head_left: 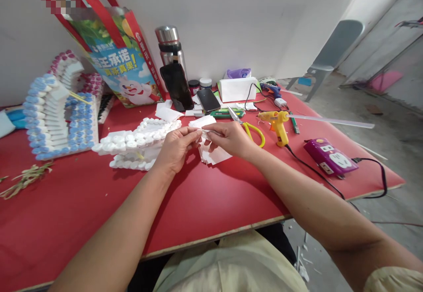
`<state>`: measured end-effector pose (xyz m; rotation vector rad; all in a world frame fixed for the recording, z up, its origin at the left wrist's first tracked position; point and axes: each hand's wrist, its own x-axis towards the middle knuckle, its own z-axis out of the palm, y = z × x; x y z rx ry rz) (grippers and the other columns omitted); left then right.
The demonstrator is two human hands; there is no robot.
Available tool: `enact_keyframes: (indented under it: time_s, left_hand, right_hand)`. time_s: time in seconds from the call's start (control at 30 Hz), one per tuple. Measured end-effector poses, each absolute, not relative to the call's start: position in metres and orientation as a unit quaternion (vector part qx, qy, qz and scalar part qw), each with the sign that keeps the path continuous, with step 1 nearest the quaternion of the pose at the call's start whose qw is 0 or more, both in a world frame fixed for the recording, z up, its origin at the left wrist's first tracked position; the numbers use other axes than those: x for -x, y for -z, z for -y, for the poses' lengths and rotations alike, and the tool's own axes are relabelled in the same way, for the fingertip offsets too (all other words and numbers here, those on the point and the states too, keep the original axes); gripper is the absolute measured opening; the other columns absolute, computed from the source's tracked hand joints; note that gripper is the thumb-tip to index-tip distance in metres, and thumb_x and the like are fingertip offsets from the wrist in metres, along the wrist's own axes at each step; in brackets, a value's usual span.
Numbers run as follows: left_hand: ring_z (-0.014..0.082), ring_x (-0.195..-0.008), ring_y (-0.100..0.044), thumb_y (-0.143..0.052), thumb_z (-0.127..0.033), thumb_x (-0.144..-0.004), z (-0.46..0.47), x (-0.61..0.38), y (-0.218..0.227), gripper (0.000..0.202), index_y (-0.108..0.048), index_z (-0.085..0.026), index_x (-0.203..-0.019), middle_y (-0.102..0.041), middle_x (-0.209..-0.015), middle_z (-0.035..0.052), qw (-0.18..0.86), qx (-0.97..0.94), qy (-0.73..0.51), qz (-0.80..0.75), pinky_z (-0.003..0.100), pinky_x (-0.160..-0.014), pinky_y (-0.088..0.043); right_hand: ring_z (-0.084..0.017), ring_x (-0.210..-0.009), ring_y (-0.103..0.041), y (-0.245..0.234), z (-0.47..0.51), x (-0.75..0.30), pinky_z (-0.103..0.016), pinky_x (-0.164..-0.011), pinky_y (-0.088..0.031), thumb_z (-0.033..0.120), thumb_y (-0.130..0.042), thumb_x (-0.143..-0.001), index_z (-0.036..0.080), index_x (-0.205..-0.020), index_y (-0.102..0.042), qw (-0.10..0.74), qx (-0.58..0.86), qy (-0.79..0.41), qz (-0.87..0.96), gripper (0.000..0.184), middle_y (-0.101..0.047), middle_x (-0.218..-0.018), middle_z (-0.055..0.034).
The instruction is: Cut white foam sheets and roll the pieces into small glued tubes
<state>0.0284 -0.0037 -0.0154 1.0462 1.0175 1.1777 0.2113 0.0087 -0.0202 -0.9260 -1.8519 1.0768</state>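
Two grips pinch one white strip [202, 129], left hand [175, 148] and right hand [228, 140] at its ends, at 3 o'clock of the foam model [139, 144] over the bench [99, 195]; uneven pulling would likely tear or drop it.

Shopping bag [128, 69], at the back of the table [214, 195]. On its blue front panel I see two lines of large white Chinese characters. I read "承诺" at the end of the upper line and "真果!" at the end of the lower; the leading characters I cannot make out with certainty. The red side strip carries a column of white characters, too small for me to read.
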Motion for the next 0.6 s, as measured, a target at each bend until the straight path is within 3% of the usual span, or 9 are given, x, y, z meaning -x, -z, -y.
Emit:
enact_keyframes:
  time_s: [0.17,0.37,0.47,0.6]
  left_hand:
    - [0.0087,-0.063,-0.052,-0.086,-0.025,-0.067,0.005,-0.028,0.014,0.018,-0.073,-0.014,-0.072,-0.060,-0.068,0.0007,0.644,-0.377,-0.516,-0.420,0.022,-0.063,-0.045]
    - [0.0096,-0.062,-0.051,-0.086,-0.026,-0.067,0.004,-0.028,0.015,0.017,-0.074,-0.014,-0.072,-0.060,-0.067,0.0005,0.627,-0.406,-0.516,-0.420,0.023,-0.062,-0.044]
    - [0.0106,-0.064,-0.053,-0.085,-0.027,-0.070,0.003,-0.027,0.016,0.016,-0.077,-0.015,-0.078,-0.063,-0.069,0.0012,0.582,-0.452,-0.529,-0.421,0.024,-0.064,-0.044]
    - [0.0122,-0.068,-0.057,-0.081,-0.030,-0.075,0.004,-0.026,0.017,0.016,-0.077,-0.017,-0.082,-0.066,-0.073,0.0015,0.551,-0.494,-0.531,-0.413,0.026,-0.071,-0.047]
  right_hand:
    - [-0.013,-0.055,-0.070,0.025,-0.006,-0.204,-0.025,-0.058,-0.054,0.028,-0.057,-0.093,0.017,-0.104,-0.069,0.465,0.354,-0.402,0.705,0.019,-0.070,-0.076,-0.0002]
    - [-0.014,-0.065,-0.073,0.019,-0.010,-0.211,-0.026,-0.067,-0.057,0.019,-0.061,-0.086,0.016,-0.087,-0.068,0.431,0.347,-0.443,0.705,0.007,-0.071,-0.079,-0.0017]
    - [-0.016,-0.072,-0.074,0.012,-0.013,-0.215,-0.027,-0.070,-0.059,0.025,-0.064,-0.088,0.017,-0.086,-0.065,0.441,0.330,-0.522,0.651,0.009,-0.071,-0.082,-0.0019]
    - [-0.016,-0.060,-0.073,0.008,-0.015,-0.215,-0.026,-0.056,-0.060,0.040,-0.064,-0.093,0.019,-0.090,-0.063,0.462,0.376,-0.613,0.519,0.021,-0.072,-0.077,-0.0016]
